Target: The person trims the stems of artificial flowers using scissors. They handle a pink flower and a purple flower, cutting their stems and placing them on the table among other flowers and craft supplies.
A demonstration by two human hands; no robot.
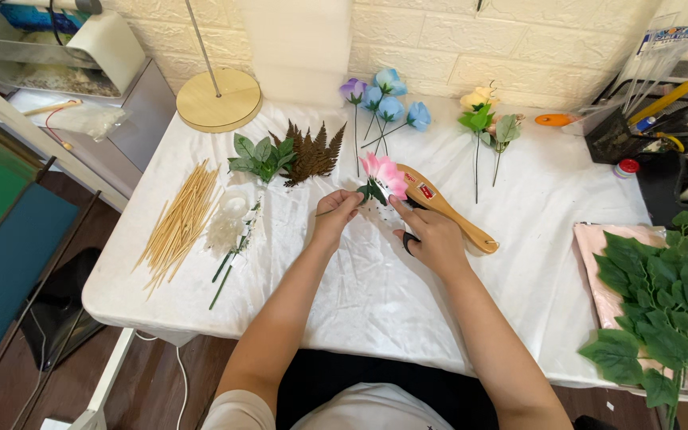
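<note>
Our left hand [336,213] pinches the pink artificial flower [382,177] at its thin stem; light, floppy petals. Right hand [431,235], grip clenched, touches the bloom's base.

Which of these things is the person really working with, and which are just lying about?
In hand: pink flower, held by left hand and right hand.

Lying about: blue flowers, wooden sticks, fern leaves, wooden brush, green leaves.

Home craft corner: artificial flowers [384,99], bamboo sticks [178,223], white-clothed table [376,295]
</note>
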